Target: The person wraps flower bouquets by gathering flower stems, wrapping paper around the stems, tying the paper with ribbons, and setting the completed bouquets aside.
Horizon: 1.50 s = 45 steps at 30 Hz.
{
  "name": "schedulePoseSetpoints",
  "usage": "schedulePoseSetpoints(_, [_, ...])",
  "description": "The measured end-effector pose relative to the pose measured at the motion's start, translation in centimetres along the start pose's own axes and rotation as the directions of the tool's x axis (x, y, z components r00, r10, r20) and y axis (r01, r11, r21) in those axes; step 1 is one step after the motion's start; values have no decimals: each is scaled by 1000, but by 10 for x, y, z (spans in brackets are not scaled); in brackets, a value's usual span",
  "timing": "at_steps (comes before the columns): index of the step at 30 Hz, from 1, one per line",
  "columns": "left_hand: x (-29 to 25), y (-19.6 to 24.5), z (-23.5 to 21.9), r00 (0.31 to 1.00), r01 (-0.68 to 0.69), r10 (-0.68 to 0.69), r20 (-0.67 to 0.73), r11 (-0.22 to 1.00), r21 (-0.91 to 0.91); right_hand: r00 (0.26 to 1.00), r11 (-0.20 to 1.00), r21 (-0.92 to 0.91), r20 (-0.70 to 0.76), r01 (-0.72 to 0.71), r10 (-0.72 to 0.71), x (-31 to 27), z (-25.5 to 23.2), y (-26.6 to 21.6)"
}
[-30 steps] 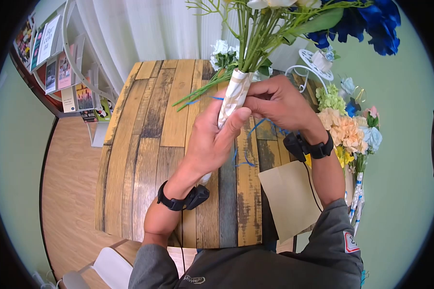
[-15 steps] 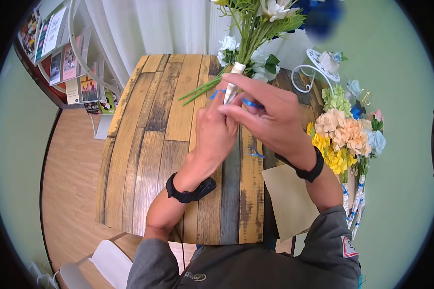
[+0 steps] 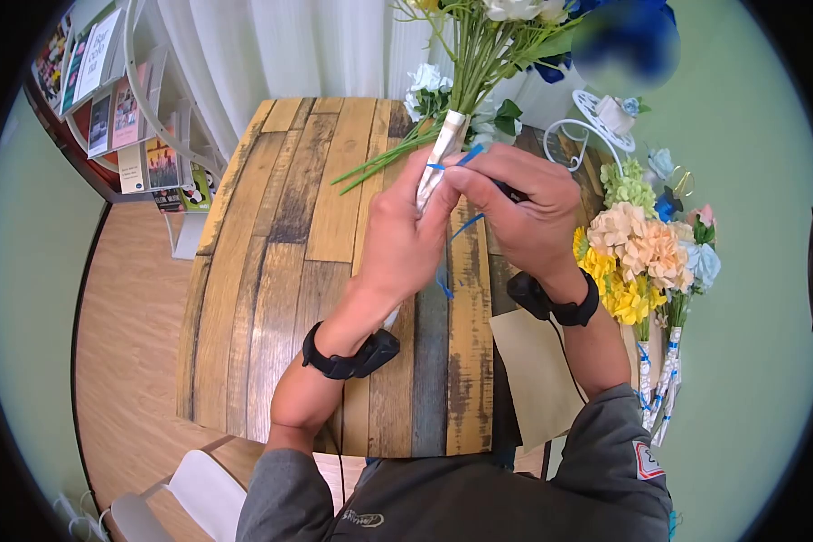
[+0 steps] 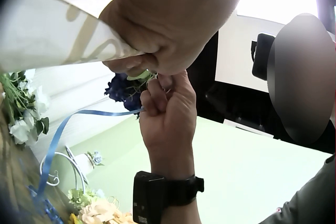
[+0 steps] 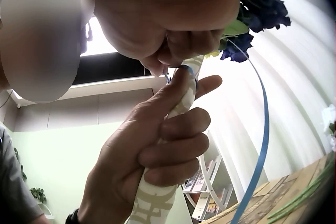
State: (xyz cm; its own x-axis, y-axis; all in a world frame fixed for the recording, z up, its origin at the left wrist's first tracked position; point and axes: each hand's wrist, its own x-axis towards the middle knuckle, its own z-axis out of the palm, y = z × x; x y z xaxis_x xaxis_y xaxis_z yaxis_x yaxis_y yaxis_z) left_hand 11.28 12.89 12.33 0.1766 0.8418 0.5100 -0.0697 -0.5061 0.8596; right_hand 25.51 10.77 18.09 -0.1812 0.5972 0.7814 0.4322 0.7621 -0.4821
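In the head view my left hand grips the patterned white paper wrap round the stems of a bouquet, its fingers curled about the wrap in the right wrist view. White flowers and dark blue flowers top the green stems. My right hand is close against the wrap, pinching a blue ribbon between thumb and fingers. The ribbon crosses the wrap at my left thumb, and a long loose length hangs down in the right wrist view.
Under my hands is a wooden plank table. Brown paper lies at its right front. Yellow flowers and peach flowers stand at the right. White flowers and a white wire stand are at the back.
My right hand crossed over the wrap half a second ago, and is now back on its right side pinching the ribbon. My left hand keeps its grip; the bouquet has dipped slightly.
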Motion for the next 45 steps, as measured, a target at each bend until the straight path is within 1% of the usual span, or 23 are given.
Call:
schedulePoseSetpoints(1, [0,1,-2,994,94,-87,71,990,-105,1000,1000,-2,-1,1,-1,0,-3,1])
schedulePoseSetpoints(2, [0,4,-2,994,94,-86,73,990,-106,1000,1000,11,-6,-9,9,-1,-5,2])
schedulePoseSetpoints(4, [0,9,-3,984,140,-112,136,966,-217,1000,1000,22,-15,-20,20,-3,-9,4])
schedulePoseSetpoints(5, [0,12,-3,984,141,-112,139,966,-218,999,999,24,-21,-31,31,-4,-11,5])
schedulePoseSetpoints(7, [0,18,-6,963,225,-164,212,923,-312,999,999,24,-30,-43,44,-6,-14,6])
schedulePoseSetpoints(8, [0,23,-10,963,227,-164,215,923,-311,999,999,29,-39,-37,38,-7,-15,7])
schedulePoseSetpoints(10, [2,31,-18,897,394,-251,364,828,-400,998,999,35,-49,-29,31,-9,-16,7])
schedulePoseSetpoints(13, [2,28,-15,914,351,-227,336,859,-374,995,995,57,-55,-81,84,-13,-16,5])
schedulePoseSetpoints(14, [3,30,-14,913,352,-227,338,859,-373,995,995,64,-54,-76,79,-14,-16,5])
schedulePoseSetpoints(16, [3,35,-13,889,428,-304,342,818,-384,995,995,71,-57,-72,76,-15,-16,5])
schedulePoseSetpoints(21, [1,30,-12,901,412,-305,309,826,-385,995,992,81,-10,-99,100,-17,-19,2])
schedulePoseSetpoints(25, [2,31,-14,899,413,-284,332,803,-430,995,992,85,-15,-94,96,-18,-18,4])
schedulePoseSetpoints(27, [2,30,-14,901,412,-291,323,810,-418,992,988,88,-9,-128,129,-18,-18,4])
schedulePoseSetpoints(29, [1,27,-13,902,411,-298,314,816,-407,993,988,108,-20,-115,118,-19,-18,7])
schedulePoseSetpoints(31, [1,23,-13,909,388,-283,306,844,-370,994,987,126,-31,-101,105,-19,-19,8])
schedulePoseSetpoints(34, [1,23,-12,925,339,-236,299,868,-363,990,984,111,-8,-141,143,-20,-21,6])
schedulePoseSetpoints(36, [2,27,-10,932,325,-231,278,873,-364,986,970,180,-15,-163,168,-20,-22,4])
schedulePoseSetpoints(37, [2,28,-9,939,312,-227,256,878,-364,985,970,178,-15,-164,169,-22,-23,4])
schedulePoseSetpoints(39, [1,26,-8,940,309,-229,254,886,-346,952,927,223,12,-301,306,-26,-29,5])
schedulePoseSetpoints(40, [1,24,-9,941,306,-230,250,894,-328,952,927,222,12,-301,306,-25,-34,3])
schedulePoseSetpoints(42, [1,18,-8,944,295,-225,240,901,-317,898,858,277,47,-431,437,-20,-45,-5])
schedulePoseSetpoints(43, [1,17,-8,948,285,-219,231,909,-305,898,858,275,46,-433,438,-19,-51,-4])
schedulePoseSetpoints(45, [2,20,-10,942,300,-234,240,907,-296,902,894,129,102,-430,419,-12,-63,1])
